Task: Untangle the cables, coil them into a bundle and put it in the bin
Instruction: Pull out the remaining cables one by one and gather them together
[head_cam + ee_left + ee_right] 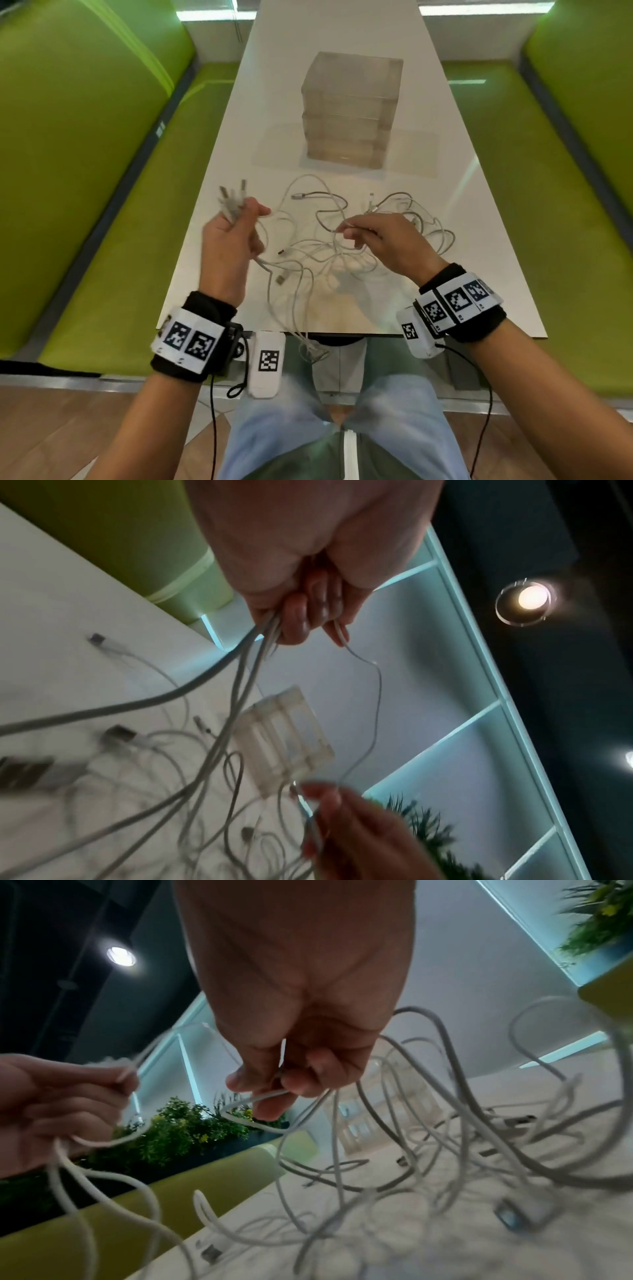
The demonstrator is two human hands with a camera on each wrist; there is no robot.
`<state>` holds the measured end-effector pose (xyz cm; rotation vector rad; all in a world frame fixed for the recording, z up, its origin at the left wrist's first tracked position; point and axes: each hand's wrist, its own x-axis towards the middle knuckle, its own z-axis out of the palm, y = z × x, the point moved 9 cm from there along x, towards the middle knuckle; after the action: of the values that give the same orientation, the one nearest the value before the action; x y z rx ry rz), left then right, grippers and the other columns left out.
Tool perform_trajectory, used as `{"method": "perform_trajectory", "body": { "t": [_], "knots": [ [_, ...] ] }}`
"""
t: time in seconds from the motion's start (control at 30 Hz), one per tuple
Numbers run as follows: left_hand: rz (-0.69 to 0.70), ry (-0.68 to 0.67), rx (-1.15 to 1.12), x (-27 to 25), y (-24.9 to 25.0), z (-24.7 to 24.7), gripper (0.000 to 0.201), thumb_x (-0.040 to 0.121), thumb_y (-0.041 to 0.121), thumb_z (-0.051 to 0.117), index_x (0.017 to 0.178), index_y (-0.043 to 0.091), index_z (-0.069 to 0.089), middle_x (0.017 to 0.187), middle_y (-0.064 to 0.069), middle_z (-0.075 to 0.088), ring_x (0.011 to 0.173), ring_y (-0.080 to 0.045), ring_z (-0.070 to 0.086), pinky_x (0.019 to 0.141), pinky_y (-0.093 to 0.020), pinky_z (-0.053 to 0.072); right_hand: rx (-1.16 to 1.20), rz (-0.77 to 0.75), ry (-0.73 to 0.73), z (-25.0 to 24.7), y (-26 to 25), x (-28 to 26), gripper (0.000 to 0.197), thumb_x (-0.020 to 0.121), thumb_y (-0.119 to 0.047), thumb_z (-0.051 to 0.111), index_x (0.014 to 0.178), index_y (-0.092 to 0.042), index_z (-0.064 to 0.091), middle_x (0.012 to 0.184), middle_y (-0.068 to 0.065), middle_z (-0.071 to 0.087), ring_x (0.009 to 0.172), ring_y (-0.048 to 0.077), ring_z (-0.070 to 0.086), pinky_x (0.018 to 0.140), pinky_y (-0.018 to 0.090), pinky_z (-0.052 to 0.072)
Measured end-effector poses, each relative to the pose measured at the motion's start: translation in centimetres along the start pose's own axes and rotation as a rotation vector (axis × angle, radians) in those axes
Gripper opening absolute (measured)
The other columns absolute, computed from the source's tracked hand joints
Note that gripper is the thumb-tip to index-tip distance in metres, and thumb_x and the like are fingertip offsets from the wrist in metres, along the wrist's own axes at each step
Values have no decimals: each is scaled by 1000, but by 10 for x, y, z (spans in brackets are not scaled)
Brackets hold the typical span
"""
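Observation:
A tangle of white cables lies on the white table, some strands hanging over its near edge. My left hand is raised at the left of the tangle and grips several cable ends, their plugs sticking up above the fingers. My right hand hovers over the middle of the tangle and pinches one thin cable between thumb and fingers. A clear plastic bin stands behind the tangle, mid-table.
Green upholstered benches flank the table on both sides. Loose USB plugs lie among the cables near the table's front. A white device hangs at my waist below the table edge.

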<state>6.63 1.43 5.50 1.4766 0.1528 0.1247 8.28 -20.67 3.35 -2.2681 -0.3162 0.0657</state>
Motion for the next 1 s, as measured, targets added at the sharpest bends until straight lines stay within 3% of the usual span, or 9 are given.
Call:
{"method": "perform_trajectory", "body": {
  "t": [0.17, 0.27, 0.3, 0.4, 0.53, 0.7, 0.87, 0.93, 1.0],
  "knots": [
    [-19, -166, 115, -16, -14, 44, 24, 96, 24, 54, 80, 14, 68, 55, -3, 35, 51, -18, 29, 49, -25, 28, -7, -147, -41, 6, -31, -8, 22, 90, -21, 61, 109, -17, 70, 97, -8, 65, 88, 11, 64, 82, 26, 50],
    [-20, -170, 74, -15, -10, 40, 24, 96, 27, 53, 85, 10, 66, 51, 6, 36, 49, -12, 31, 47, -20, 32, 80, -135, -108, 11, -32, -18, 25, 85, -18, 66, 110, -19, 70, 93, -13, 47, 92, 14, 59, 84, 34, 51],
    [-20, -155, 77, -13, -8, 35, 24, 96, 28, 53, 85, 11, 66, 50, 10, 35, 48, -9, 31, 47, -18, 33, 137, -101, -180, 15, -30, -22, 24, 82, -17, 69, 106, -18, 71, 90, -10, 51, 90, 10, 61, 83, 32, 52],
    [-5, -148, 60, -8, -1, 25, 26, 96, 26, 52, 80, 11, 64, 46, 12, 32, 43, -7, 27, 46, -18, 31, 118, -1, -447, 41, -28, -43, 18, 74, -17, 77, 89, -19, 69, 79, -8, 60, 69, -7, 54, 65, 9, 41],
    [-14, -198, -16, -11, 5, 26, 30, 98, 22, 49, 72, 11, 61, 44, 12, 29, 42, -8, 24, 45, -20, 27, -31, 35, -595, 81, -16, -63, 21, 68, -22, 80, 76, -20, 60, 74, -13, 60, 66, -4, 52, 62, 15, 38],
    [-66, -268, -63, -17, -1, 27, 32, 95, 23, 52, 66, 14, 63, 46, 10, 27, 42, -9, 21, 45, -21, 23, -115, 168, -803, 102, 8, -83, 40, 69, -28, 80, 106, -18, 69, 102, -1, 66, 74, 8, 58, 65, 25, 47],
    [-153, -336, -103, -24, -4, 32, 34, 95, 18, 51, 64, 9, 60, 46, 9, 24, 42, -8, 18, 44, -23, 17, 57, 234, -542, 39, -4, -65, 19, 74, -29, 77, 85, -16, 68, 70, -4, 64, 50, 6, 54, 44, 20, 41],
    [-180, -396, -87, -29, -5, 39, 32, 93, 20, 54, 64, 8, 61, 45, 10, 23, 41, -8, 17, 45, -24, 15, 178, 194, -368, 12, -19, -52, 30, 69, -37, 78, 93, -23, 66, 82, -7, 66, 57, 7, 58, 48, 20, 43],
    [-213, -484, -39, -36, -8, 48, 30, 89, 21, 58, 64, 7, 63, 45, 9, 23, 41, -9, 16, 45, -25, 14, 277, 102, -278, 0, -39, -43, 67, 61, -44, 78, 123, -35, 53, 119, -13, 59, 88, 5, 62, 68, 22, 51]
  ]
}}
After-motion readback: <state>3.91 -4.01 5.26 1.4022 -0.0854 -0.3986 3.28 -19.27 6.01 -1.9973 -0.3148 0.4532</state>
